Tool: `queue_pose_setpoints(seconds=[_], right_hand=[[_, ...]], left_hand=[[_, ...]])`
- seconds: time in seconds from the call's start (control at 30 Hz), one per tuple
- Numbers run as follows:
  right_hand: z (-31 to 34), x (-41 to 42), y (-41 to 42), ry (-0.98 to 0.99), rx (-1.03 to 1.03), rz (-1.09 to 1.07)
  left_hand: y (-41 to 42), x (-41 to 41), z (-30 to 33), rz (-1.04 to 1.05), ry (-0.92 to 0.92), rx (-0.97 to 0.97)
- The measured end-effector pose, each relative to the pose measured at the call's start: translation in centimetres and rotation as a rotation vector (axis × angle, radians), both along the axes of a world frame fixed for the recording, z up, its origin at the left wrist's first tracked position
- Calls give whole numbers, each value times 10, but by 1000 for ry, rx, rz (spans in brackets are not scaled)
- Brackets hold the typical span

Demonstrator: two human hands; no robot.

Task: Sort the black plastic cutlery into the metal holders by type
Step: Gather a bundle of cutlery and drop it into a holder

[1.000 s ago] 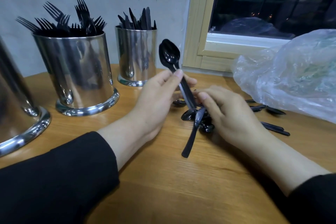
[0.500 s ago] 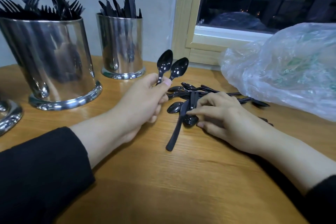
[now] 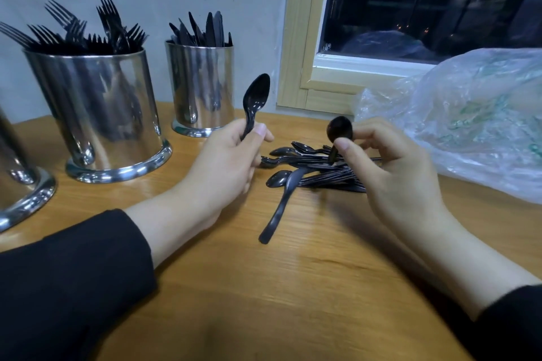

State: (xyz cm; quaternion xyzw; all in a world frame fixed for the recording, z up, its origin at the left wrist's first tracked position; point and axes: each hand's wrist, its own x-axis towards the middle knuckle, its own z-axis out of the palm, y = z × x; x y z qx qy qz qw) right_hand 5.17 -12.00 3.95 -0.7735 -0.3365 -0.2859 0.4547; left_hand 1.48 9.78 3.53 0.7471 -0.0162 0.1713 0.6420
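From the head camera, a pile of black plastic spoons (image 3: 311, 168) lies on the brown wooden worktop (image 3: 293, 287) and serves as the landmark here. One spoon of the pile sticks out toward the viewer, its handle end resting on bare wood.

Just left of the pile, the left hand (image 3: 225, 164) is curled round the handle of a black plastic spoon (image 3: 254, 102), thumb pressed against the handle; the spoon stands nearly upright with its bowl on top. Whether a second spoon hides behind it cannot be told.

Directly above the right part of the pile, the right hand (image 3: 390, 167) pinches another black plastic spoon (image 3: 339, 132) between thumb and forefinger, with its round bowl up and its handle pointing down toward the pile. The other fingers are bent.

Left of the pile and behind it stands a small shiny metal cylinder holder (image 3: 202, 88) filled with black plastic knives (image 3: 205, 31). Further left of the pile is a wide shiny metal holder (image 3: 102, 114) packed with black plastic forks (image 3: 88, 29), tines up. At the far left edge part of a third metal holder (image 3: 20, 184) shows; its contents are out of view.

Right of the pile lies a crumpled clear plastic bag (image 3: 475, 117). Behind the pile, a pale wooden window frame (image 3: 302, 38) meets the grey wall.
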Motion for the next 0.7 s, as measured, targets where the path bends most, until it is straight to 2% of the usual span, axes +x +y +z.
queue_pose_setpoints(seconds=[0.13, 0.23, 0.43, 0.53, 0.6, 0.7], right_hand=[[10, -10, 8, 222, 298, 60], [14, -13, 16, 302, 396, 84], [19, -13, 39, 515, 563, 221], [22, -10, 53, 546, 561, 259], [22, -5, 55, 532, 504, 239], [12, 13, 42, 416, 229, 40]], left_hand=[[-4, -1, 0, -6, -74, 121], [-10, 0, 0, 10, -149, 198], [-23, -3, -1, -53, -146, 332], [-23, -4, 0, -23, -185, 366], [-19, -2, 0, 21, -177, 306], [-14, 2, -2, 83, -103, 124]])
